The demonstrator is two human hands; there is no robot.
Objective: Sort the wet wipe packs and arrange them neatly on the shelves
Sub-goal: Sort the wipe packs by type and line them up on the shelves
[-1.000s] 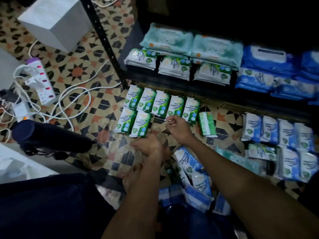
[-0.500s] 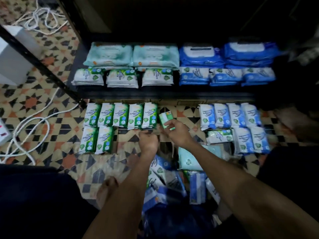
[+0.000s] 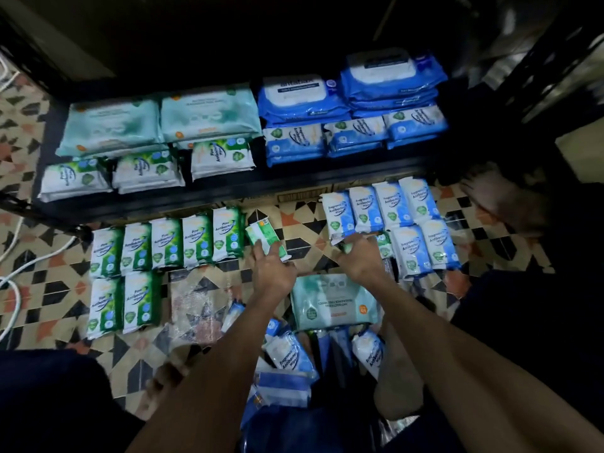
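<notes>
Beside the green row (image 3: 170, 243) on the floor, left hand (image 3: 273, 274) is now taking over the loose green pack (image 3: 263, 235), pinching it; right hand (image 3: 358, 259) is shifting onto the blue packs (image 3: 389, 210), fingers curling there, grip unclear.

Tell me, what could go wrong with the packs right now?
The left hand holds the tilted green pack beside the green row; pushing it in could knock that row crooked. The right hand reaches among the blue packs and might shove them out of line.
</notes>
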